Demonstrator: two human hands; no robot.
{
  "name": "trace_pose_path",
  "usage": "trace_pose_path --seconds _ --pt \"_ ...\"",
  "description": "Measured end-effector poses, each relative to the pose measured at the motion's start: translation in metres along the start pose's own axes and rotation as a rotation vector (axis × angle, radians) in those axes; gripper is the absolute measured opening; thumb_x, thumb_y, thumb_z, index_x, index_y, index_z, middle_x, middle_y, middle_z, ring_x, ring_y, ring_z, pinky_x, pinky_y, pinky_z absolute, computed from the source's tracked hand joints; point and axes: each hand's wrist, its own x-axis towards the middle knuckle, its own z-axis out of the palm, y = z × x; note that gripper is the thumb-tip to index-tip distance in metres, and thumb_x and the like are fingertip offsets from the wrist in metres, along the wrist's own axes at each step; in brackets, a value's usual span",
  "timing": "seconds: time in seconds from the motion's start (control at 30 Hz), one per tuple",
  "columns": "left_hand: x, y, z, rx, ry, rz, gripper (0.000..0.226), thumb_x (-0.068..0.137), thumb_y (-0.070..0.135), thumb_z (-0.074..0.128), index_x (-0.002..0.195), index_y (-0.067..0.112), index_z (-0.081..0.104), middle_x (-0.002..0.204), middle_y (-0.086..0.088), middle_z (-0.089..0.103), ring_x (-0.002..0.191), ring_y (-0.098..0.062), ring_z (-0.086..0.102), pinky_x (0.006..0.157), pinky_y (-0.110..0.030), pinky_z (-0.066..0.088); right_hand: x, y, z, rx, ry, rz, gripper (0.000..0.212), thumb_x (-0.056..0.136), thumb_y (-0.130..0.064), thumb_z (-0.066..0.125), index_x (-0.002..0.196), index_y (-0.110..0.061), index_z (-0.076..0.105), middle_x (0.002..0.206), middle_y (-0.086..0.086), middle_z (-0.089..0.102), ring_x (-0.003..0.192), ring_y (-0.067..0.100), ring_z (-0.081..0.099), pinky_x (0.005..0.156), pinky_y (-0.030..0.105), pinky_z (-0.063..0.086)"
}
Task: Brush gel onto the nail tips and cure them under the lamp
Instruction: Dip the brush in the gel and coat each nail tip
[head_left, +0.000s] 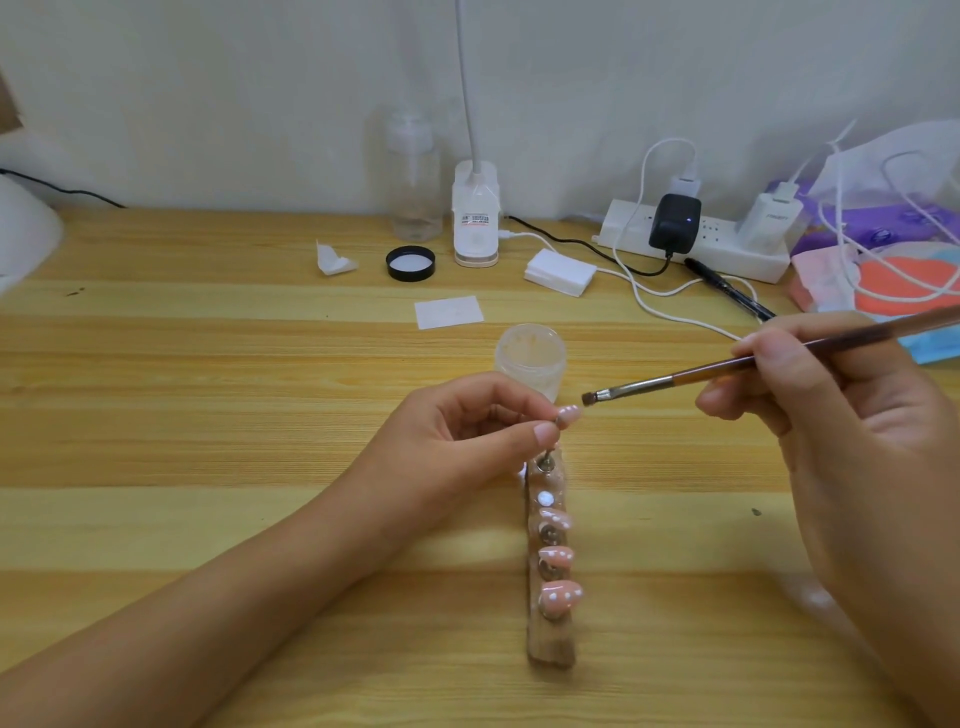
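Note:
My left hand (470, 434) pinches a small metal stand that carries a pink nail tip with white dots (569, 414), lifted just above the far end of the holder strip (551, 564). Three more pink dotted tips (558, 595) sit on the strip. My right hand (826, 395) grips a brown-handled gel brush (675, 381); its dark bristles hover just right of the held tip, a small gap apart. An open clear gel jar (530, 358) stands right behind the held tip. A white curved object (23, 236), possibly the curing lamp, shows at the left edge.
On the wooden table (208, 415) lie a black jar lid (410, 263), white wipes (449, 312), a pad stack (560, 272) and a black pen (730, 288). A power strip (696, 239) with chargers and cables sits at the back right, a desk lamp base (475, 223) and a clear bottle (413, 176) behind.

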Motion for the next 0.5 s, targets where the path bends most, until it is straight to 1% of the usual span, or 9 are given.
trace_pose_path --seconds 0.07,0.13,0.2,0.27,0.37,0.43,0.5 --pt "0.0002 0.0 0.0005 -0.015 0.0 0.002 0.008 0.073 0.021 0.069 0.08 0.017 0.07 0.084 0.009 0.075 0.072 0.005 0.065 0.065 -0.008 0.048 0.0 -0.0007 0.0009 0.045 0.006 0.004 0.018 0.086 -0.04 0.067 0.09 -0.023 0.066 0.069 0.0 0.07 0.07 0.015 0.068 0.072 0.022 0.054" --pt "0.0006 -0.0003 0.0009 -0.022 0.001 0.002 0.009 0.073 0.021 0.069 0.08 0.015 0.069 0.081 0.01 0.074 0.074 0.005 0.066 0.065 -0.008 0.048 -0.0005 -0.0012 0.0023 0.068 -0.011 0.007 0.021 0.086 -0.044 0.067 0.091 -0.024 0.067 0.07 0.001 0.07 0.071 0.016 0.068 0.072 0.022 0.054" --pt "0.0011 -0.0006 0.0007 -0.015 0.006 0.0 0.006 0.072 0.023 0.07 0.077 0.02 0.071 0.079 0.01 0.073 0.072 0.004 0.064 0.065 -0.009 0.048 -0.0015 -0.0005 0.0043 0.067 -0.043 0.014 0.022 0.084 -0.048 0.068 0.091 -0.027 0.068 0.071 0.001 0.071 0.071 0.017 0.069 0.073 0.022 0.054" --pt "0.0015 -0.0013 0.0001 -0.011 0.01 -0.001 0.005 0.071 0.025 0.07 0.075 0.025 0.073 0.078 0.011 0.072 0.072 0.002 0.063 0.065 -0.011 0.048 -0.0014 0.0009 0.0056 0.05 -0.053 0.024 0.021 0.083 -0.048 0.068 0.089 -0.027 0.069 0.071 0.0 0.071 0.071 0.017 0.069 0.072 0.022 0.054" --pt "0.0018 -0.0031 -0.0005 -0.041 0.006 -0.007 0.003 0.071 0.025 0.071 0.074 0.024 0.072 0.084 0.008 0.074 0.088 -0.001 0.068 0.066 -0.012 0.049 0.0009 0.0028 0.003 0.015 -0.038 0.039 0.021 0.083 -0.048 0.068 0.088 -0.028 0.07 0.071 0.0 0.072 0.071 0.017 0.07 0.071 0.022 0.054" --pt "0.0014 -0.0034 -0.0003 -0.055 -0.006 -0.006 0.002 0.072 0.024 0.071 0.074 0.025 0.072 0.084 0.007 0.075 0.099 -0.003 0.068 0.066 -0.011 0.049 0.0023 0.0031 0.0003 0.013 -0.014 0.045 0.02 0.084 -0.047 0.069 0.088 -0.027 0.069 0.071 0.0 0.071 0.071 0.017 0.069 0.071 0.021 0.054" --pt "0.001 -0.0029 -0.0002 -0.067 -0.018 -0.003 0.002 0.075 0.023 0.072 0.074 0.025 0.072 0.081 0.007 0.074 0.103 -0.003 0.067 0.066 -0.011 0.049 0.0025 0.0026 -0.0005 0.035 -0.002 0.043 0.025 0.082 -0.05 0.069 0.09 -0.026 0.068 0.071 0.001 0.071 0.071 0.016 0.069 0.07 0.021 0.054"
